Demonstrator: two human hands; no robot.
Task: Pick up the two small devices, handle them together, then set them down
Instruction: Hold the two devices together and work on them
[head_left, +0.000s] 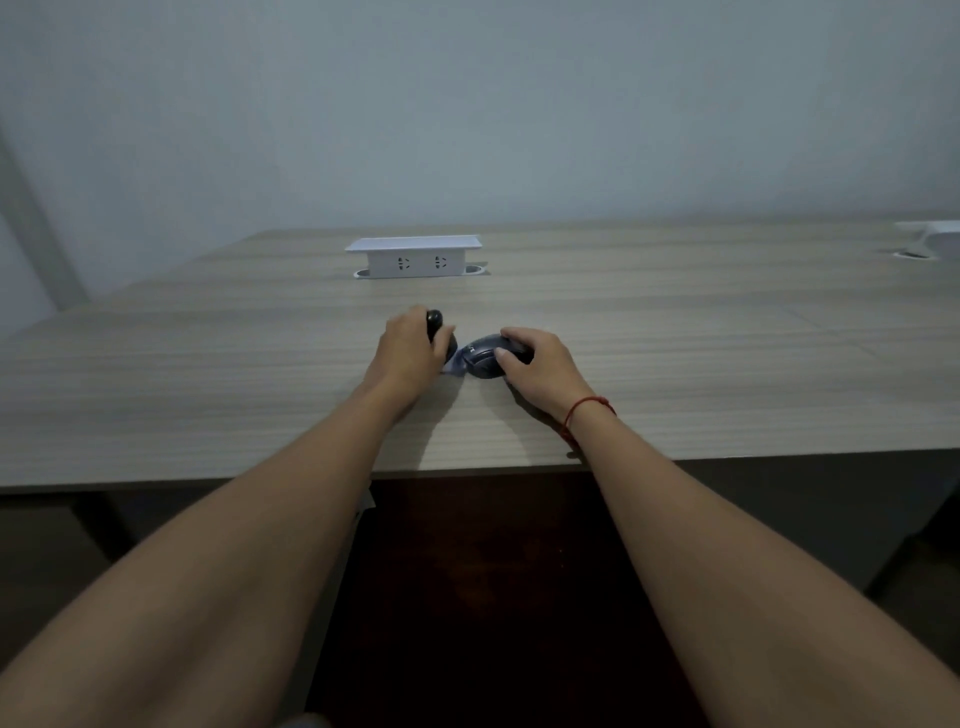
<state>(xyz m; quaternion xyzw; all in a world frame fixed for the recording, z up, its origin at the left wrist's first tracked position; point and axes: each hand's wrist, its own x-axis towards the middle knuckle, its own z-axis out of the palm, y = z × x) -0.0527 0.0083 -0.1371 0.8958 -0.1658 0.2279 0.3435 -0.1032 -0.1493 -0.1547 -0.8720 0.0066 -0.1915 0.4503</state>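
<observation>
risk: the two devices sit very close together near the middle of the grey-brown wood-grain desk (208, 374), so a sideways drift of either hand can knock one shell against the other, and a shallow hold can let a smooth shell slip. the bluish blur between them cannot be identified (possibly a reflection or motion smear).

grip state: the left hand (410, 358) is curled around the small black rounded device (435, 318). its fingers wrap the body, and only the top and part of the lower side show. the right hand (540, 364) is cupped over the dark blue-black mouse-shaped device (480, 358), thumb on the near flank, fingers over the far side.

position: each device lies inside its hand's curl, low at the desk surface. whether either is lifted clear cannot be told. the white pop-up socket box (414, 257) stands well beyond both. a red string bracelet (589, 406) circles the right wrist.
</observation>
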